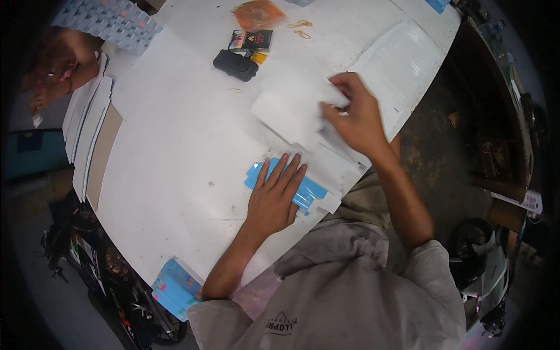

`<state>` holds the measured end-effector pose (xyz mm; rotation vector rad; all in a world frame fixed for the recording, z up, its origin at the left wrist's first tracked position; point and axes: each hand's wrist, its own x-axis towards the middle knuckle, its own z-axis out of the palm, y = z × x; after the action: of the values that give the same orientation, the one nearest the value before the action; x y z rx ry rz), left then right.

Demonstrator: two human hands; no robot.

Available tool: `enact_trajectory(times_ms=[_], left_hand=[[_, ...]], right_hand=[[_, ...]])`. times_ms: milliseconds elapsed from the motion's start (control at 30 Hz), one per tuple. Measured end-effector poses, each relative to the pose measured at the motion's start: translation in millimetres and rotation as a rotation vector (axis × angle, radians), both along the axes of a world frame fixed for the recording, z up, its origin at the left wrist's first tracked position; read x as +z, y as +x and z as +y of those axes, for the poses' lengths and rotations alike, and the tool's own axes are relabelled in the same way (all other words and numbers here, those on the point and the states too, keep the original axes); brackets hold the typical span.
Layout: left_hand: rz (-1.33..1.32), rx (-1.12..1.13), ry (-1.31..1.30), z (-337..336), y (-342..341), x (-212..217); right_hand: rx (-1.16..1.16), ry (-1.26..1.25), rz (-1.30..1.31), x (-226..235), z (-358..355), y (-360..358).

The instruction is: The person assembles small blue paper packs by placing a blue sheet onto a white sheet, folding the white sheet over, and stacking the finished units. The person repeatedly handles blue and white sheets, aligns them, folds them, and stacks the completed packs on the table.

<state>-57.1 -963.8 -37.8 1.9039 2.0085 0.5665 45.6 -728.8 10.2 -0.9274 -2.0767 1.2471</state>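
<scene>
My left hand (277, 192) lies with fingers spread on a flat blue card blank (309, 192) with cut tabs, near the table's front edge. Under and beside it is a white card blank (329, 166) with notched edges. My right hand (354, 114) is farther off and to the right, its fingers bent at the edge of a white card sheet (289, 108). The sheet is raised and blurred by motion; my thumb and fingertips meet its right side, the grip partly hidden.
A stack of card sheets (96, 146) lies along the left edge. Farther back are a black case (235, 65), a small box (251, 40), an orange packet (256, 14) and rubber bands (301, 24). Another person's arm (70, 73) rests at far left, near a pale blue woven basket (114, 26).
</scene>
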Motion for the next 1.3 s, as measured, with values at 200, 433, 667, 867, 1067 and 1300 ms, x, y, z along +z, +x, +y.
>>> enact_trajectory(times_ms=[200, 433, 667, 867, 1067, 1300], left_hand=[[-0.031, 0.008, 0.006, -2, 0, -4], [0.022, 0.04, -0.098, -25, -5, 5], [0.053, 0.084, -0.152, -71, -18, 12], [-0.001, 0.166, -0.075, -64, 0, 16], [0.051, 0.184, -0.023, -55, 15, 1], [0.078, 0.134, -0.065, -49, 20, 2]], right_hand=[[0.256, 0.391, -0.056, -20, -59, 46], [0.445, 0.472, -0.154, -46, -85, 63], [0.408, 0.451, -0.273, -35, -89, 59], [0.382, 0.647, -0.386, -50, -118, 62], [0.325, 0.705, -0.278, -60, -115, 66], [0.233, 0.55, -0.254, -57, -124, 72]])
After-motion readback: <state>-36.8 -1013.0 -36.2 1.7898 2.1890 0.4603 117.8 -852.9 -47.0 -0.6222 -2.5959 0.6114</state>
